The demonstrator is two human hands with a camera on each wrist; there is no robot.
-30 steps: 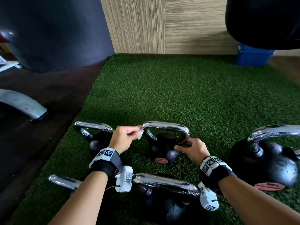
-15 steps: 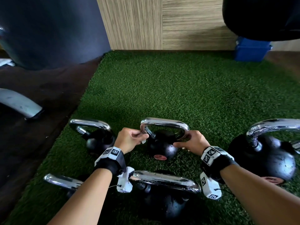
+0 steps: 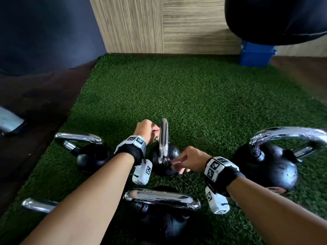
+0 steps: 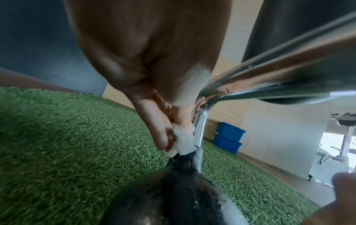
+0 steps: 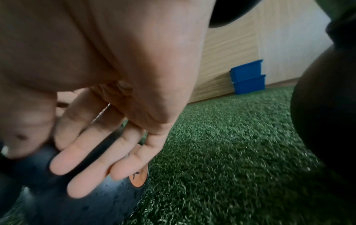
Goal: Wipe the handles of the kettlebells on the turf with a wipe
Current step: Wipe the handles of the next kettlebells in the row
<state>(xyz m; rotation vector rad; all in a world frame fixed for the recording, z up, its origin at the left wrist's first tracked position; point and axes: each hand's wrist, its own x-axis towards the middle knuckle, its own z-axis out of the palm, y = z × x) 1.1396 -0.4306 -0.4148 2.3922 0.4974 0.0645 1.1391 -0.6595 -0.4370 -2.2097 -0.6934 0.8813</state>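
Note:
Several black kettlebells with chrome handles stand on green turf (image 3: 194,96). The middle kettlebell (image 3: 172,152) has its handle (image 3: 163,137) edge-on to me. My left hand (image 3: 154,133) pinches a small white wipe (image 4: 183,141) and holds it against the far post of that handle (image 4: 200,135). In the head view the wipe is almost hidden by the fingers. My right hand (image 3: 177,165) hovers at the near side of the same kettlebell, fingers (image 5: 86,166) straight and loose over its black ball (image 5: 80,197), holding nothing.
A small kettlebell (image 3: 92,156) stands to the left and a large one (image 3: 270,167) to the right. Two more handles (image 3: 159,198) (image 3: 39,206) lie under my forearms. Blue bins (image 3: 256,53) and a hanging black bag (image 3: 276,18) are at the back right. Dark floor borders the turf's left edge.
The middle kettlebell has turned about a quarter turn, so its handle now points away from me. My left hand moved with the wipe to the far post; my right hand let go of the handle.

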